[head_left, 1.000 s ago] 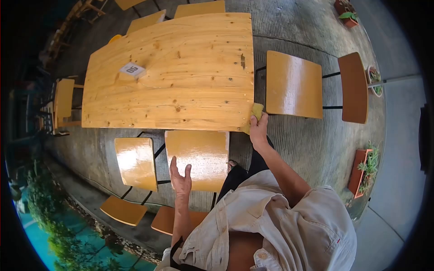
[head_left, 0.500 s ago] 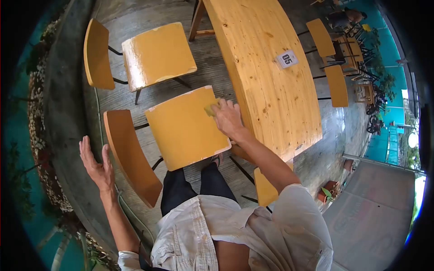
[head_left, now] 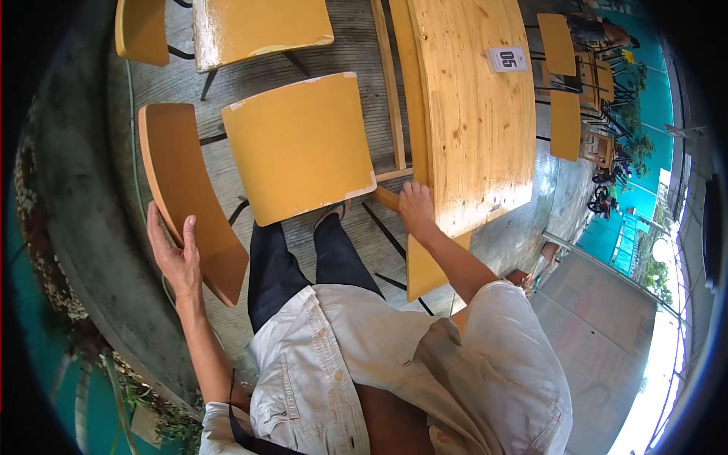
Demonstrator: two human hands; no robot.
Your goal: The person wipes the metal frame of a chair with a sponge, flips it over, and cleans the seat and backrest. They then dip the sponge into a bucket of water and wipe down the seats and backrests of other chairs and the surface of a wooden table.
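My right hand (head_left: 417,208) is at the near corner of the wooden table (head_left: 474,144), its fingers curled down over the table's edge. The small yellowish piece of cloth or sponge it gripped a moment ago is hidden under the fingers. My left hand (head_left: 179,258), open with thumb and fingers apart, is beside the orange backrest (head_left: 189,189) of the nearest chair, its fingertips overlapping the outer edge. Between my hands lies that chair's yellow seat (head_left: 299,148), its rim chipped pale at the corners.
Another yellow chair (head_left: 262,26) stands farther along this side. A yellow seat (head_left: 432,269) is at the table's near end. On the tabletop is a number 05 card (head_left: 507,59). More chairs (head_left: 565,125) line the far side. A concrete curb (head_left: 83,220) runs along the left.
My right hand has moved from the seat's edge to the table's corner, and the yellowish piece has gone out of sight. My left hand now overlaps the backrest. The view has shifted.
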